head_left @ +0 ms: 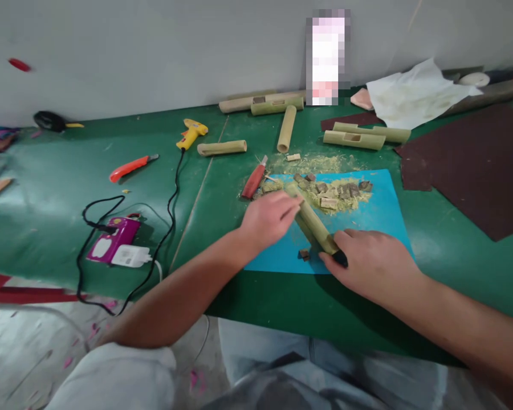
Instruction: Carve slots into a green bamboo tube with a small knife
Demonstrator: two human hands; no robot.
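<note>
A pale green bamboo tube (315,223) lies aslant over a blue sheet (273,259). My left hand (268,221) is closed on its far end, fingers bent over the top. Around the near end, my right hand (374,263) is closed, thumb below and fingers above. A small black piece (340,258) shows at that end under the right hand; I cannot make out what it is. Behind the tube are bamboo shavings (337,209) with several brown chips (349,190). One dark chip (303,254) sits apart, near the sheet's front edge.
A red-handled chisel (255,179) lies left of the shavings. Several bamboo tubes (286,130) rest farther back. At left are a yellow glue gun (191,134), an orange utility knife (132,167) and a purple power strip (118,234) with black cable. Dark brown sheets (474,165) lie right.
</note>
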